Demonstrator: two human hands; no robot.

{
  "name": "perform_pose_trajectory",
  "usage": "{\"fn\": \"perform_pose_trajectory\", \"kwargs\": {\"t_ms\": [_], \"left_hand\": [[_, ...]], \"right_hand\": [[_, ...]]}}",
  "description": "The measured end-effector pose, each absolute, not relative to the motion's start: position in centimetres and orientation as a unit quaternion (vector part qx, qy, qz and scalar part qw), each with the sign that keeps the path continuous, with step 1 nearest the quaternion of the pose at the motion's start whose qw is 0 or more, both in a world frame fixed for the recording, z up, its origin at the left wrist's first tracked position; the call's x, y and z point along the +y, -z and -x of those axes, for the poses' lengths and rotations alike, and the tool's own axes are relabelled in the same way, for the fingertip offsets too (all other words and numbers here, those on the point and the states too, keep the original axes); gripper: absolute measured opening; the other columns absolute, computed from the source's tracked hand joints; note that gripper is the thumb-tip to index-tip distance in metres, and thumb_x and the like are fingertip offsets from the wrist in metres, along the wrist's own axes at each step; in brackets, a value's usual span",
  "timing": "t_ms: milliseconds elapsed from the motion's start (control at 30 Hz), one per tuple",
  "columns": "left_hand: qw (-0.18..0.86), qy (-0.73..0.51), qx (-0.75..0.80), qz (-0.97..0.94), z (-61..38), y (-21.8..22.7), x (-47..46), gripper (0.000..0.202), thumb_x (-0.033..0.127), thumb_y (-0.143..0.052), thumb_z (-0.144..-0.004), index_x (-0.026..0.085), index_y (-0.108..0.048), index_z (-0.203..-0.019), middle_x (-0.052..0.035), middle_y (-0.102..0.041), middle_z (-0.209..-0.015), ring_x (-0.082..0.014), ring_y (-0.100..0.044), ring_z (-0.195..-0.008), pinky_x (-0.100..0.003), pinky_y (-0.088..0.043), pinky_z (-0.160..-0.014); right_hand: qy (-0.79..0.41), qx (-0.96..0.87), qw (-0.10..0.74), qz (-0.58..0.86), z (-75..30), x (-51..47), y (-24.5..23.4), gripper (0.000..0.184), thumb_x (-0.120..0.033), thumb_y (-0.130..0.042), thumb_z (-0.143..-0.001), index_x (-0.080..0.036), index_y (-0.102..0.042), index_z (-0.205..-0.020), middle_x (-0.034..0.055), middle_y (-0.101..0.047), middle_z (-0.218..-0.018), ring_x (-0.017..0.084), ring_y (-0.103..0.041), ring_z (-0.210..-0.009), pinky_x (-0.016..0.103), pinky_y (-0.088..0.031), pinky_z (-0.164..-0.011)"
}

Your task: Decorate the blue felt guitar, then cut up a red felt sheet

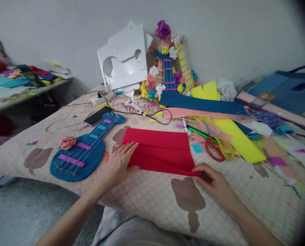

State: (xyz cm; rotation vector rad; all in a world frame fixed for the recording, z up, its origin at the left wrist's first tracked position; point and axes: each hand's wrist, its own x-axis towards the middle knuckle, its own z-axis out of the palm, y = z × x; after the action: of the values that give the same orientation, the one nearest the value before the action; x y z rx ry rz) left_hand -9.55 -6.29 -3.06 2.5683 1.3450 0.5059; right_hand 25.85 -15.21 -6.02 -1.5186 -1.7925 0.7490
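A red sheet (162, 140), folded along a lengthwise crease, lies in front of me; it looks like crepe paper or felt. My left hand (124, 159) rests flat on its left end with the fingers stretched out. At the near right corner, my right hand (210, 177) pinches the edge of the sheet between thumb and fingers, and the corner is slightly raised. To the left lies a blue paper guitar (91, 145) with purple strips, pale strings and a pink paper flower (67, 142). Scissors (214, 147) with red and yellow handles lie right of the sheet.
Behind the sheet are a phone (97, 116), a black cable (127, 112) and a white glue gun (133, 105). Blue paper (203, 102) and yellow paper (237, 138) lie at right. Decorated guitars (169, 71) and a white cut-out board (124, 61) lean on the wall.
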Motion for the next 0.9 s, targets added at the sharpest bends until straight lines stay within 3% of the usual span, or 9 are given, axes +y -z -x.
{"fn": "perform_pose_trajectory", "kwargs": {"t_ms": [67, 233, 367, 533, 633, 767, 900], "left_hand": [[0.112, -0.181, 0.451, -0.867, 10.4, 3.0, -6.1, 0.068, 0.029, -0.065, -0.081, 0.017, -0.035, -0.141, -0.016, -0.046, -0.141, -0.0314, -0.041, -0.131, -0.053, -0.036, -0.106], [0.15, -0.205, 0.447, -0.858, 10.9, 2.3, -6.4, 0.055, 0.02, -0.065, -0.078, 0.018, -0.049, -0.13, -0.0134, -0.061, -0.12, -0.0285, -0.053, -0.115, -0.048, -0.044, -0.097], [0.199, -0.208, 0.443, -0.849, 11.6, 1.7, -6.7, 0.034, 0.008, -0.057, -0.072, 0.019, -0.063, -0.103, -0.0058, -0.066, -0.099, -0.021, -0.06, -0.094, -0.037, -0.048, -0.085], [0.256, -0.195, 0.462, -0.827, 13.5, 1.6, -7.5, 0.03, 0.003, -0.046, -0.065, 0.019, -0.062, -0.085, -0.0018, -0.066, -0.091, -0.0164, -0.061, -0.085, -0.029, -0.047, -0.078], [0.248, -0.224, 0.499, -0.8, 13.9, 1.9, -7.6, 0.021, 0.012, -0.049, -0.072, 0.019, -0.063, -0.087, -0.0016, -0.068, -0.088, -0.0161, -0.063, -0.082, -0.027, -0.048, -0.074], [0.182, -0.243, 0.552, -0.777, 13.3, 2.6, -7.3, 0.025, 0.032, -0.052, -0.084, 0.018, -0.06, -0.103, -0.004, -0.069, -0.087, -0.0171, -0.064, -0.073, -0.028, -0.05, -0.066], [0.017, -0.275, 0.575, -0.771, 12.0, 3.2, -7.4, 0.041, 0.031, -0.054, -0.086, 0.017, -0.05, -0.124, -0.0125, -0.064, -0.111, -0.0272, -0.061, -0.101, -0.043, -0.049, -0.085]], "right_hand": [[-0.269, -0.722, 0.334, 0.544, -26.0, -15.2, 5.9, 0.006, -0.022, -0.055, -0.087, -0.025, -0.058, -0.092, 0.0033, -0.061, -0.098, 0.019, -0.059, -0.095, 0.033, -0.048, -0.084], [-0.229, -0.765, 0.333, 0.502, -26.6, -15.2, 5.4, 0.017, -0.012, -0.051, -0.084, -0.024, -0.061, -0.09, 0.0057, -0.065, -0.101, 0.021, -0.06, -0.102, 0.037, -0.049, -0.088], [-0.199, -0.792, 0.325, 0.478, -27.5, -15.7, 5.5, 0.023, -0.01, -0.05, -0.083, -0.025, -0.064, -0.091, 0.0054, -0.069, -0.099, 0.021, -0.062, -0.102, 0.039, -0.051, -0.089], [-0.206, -0.778, 0.32, 0.5, -27.5, -16.4, 5.3, 0.018, -0.016, -0.052, -0.085, -0.025, -0.064, -0.093, 0.0057, -0.068, -0.1, 0.021, -0.062, -0.101, 0.039, -0.051, -0.089], [-0.228, -0.711, 0.322, 0.582, -26.8, -16.1, 5.1, 0.011, -0.027, -0.052, -0.088, -0.024, -0.062, -0.093, 0.005, -0.066, -0.091, 0.019, -0.064, -0.086, 0.033, -0.054, -0.075], [-0.223, -0.646, 0.333, 0.65, -25.9, -14.8, 5.2, 0.026, -0.035, -0.055, -0.087, -0.024, -0.056, -0.11, 0.0017, -0.061, -0.081, 0.017, -0.062, -0.074, 0.03, -0.052, -0.067], [-0.19, -0.638, 0.342, 0.663, -26.5, -14.1, 4.5, 0.03, -0.037, -0.055, -0.085, -0.023, -0.056, -0.112, 0.0032, -0.064, -0.086, 0.017, -0.062, -0.074, 0.03, -0.052, -0.067]]}}
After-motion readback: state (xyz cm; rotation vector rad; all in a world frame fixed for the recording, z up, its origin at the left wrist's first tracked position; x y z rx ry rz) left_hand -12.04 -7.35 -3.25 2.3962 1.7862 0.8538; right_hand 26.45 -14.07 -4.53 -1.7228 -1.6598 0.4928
